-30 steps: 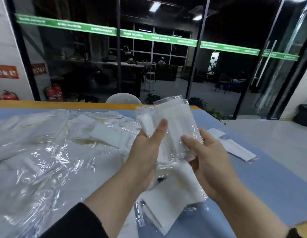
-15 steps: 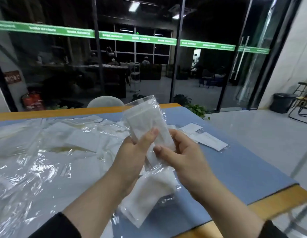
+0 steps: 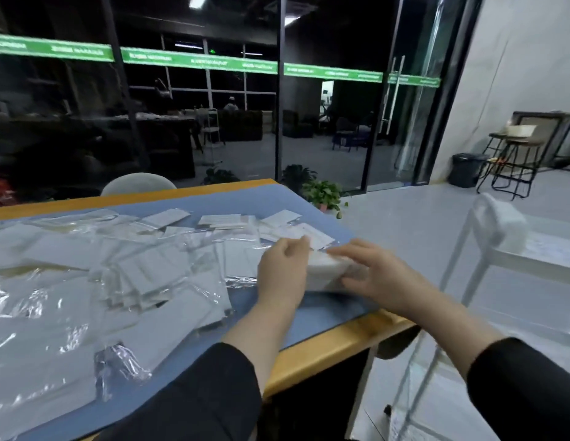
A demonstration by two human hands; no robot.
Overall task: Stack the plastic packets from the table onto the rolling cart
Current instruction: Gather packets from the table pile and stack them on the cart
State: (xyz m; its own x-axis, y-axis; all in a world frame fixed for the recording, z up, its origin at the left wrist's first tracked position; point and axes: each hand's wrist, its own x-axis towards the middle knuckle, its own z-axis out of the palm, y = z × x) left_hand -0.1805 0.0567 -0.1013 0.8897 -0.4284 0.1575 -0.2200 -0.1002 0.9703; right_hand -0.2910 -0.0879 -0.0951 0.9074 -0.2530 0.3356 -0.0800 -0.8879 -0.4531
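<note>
Packets, a small bundle [image 3: 325, 272] of them, sit between my two hands at the right end of the tabletop [image 3: 309, 202], close to its near corner. Left hand [image 3: 282, 275] curls round the bundle's left end; right hand [image 3: 369, 272] lies over the right end with fingers fairly straight, and motion blur keeps me from telling whether it grips or only presses. The hands are close together, with only the bundle between them.

Step in hand, as I judge it: squaring the bundle and carrying it to the cart. To do it well I'd tap the edges flush against the tabletop, pinch firmly from both ends since slick plastic slides, and keep the bundle level so no packet slips out.

Bundle's long axis runs roughly left to right across my view, flat faces up and down; which end is the top of a packet I cannot tell.

Loose packets [image 3: 150, 275] spread over the tabletop to the left, a few more [image 3: 220, 219] lying beyond the hands. The white cart [image 3: 487, 237] stands just right of the tabletop.
</note>
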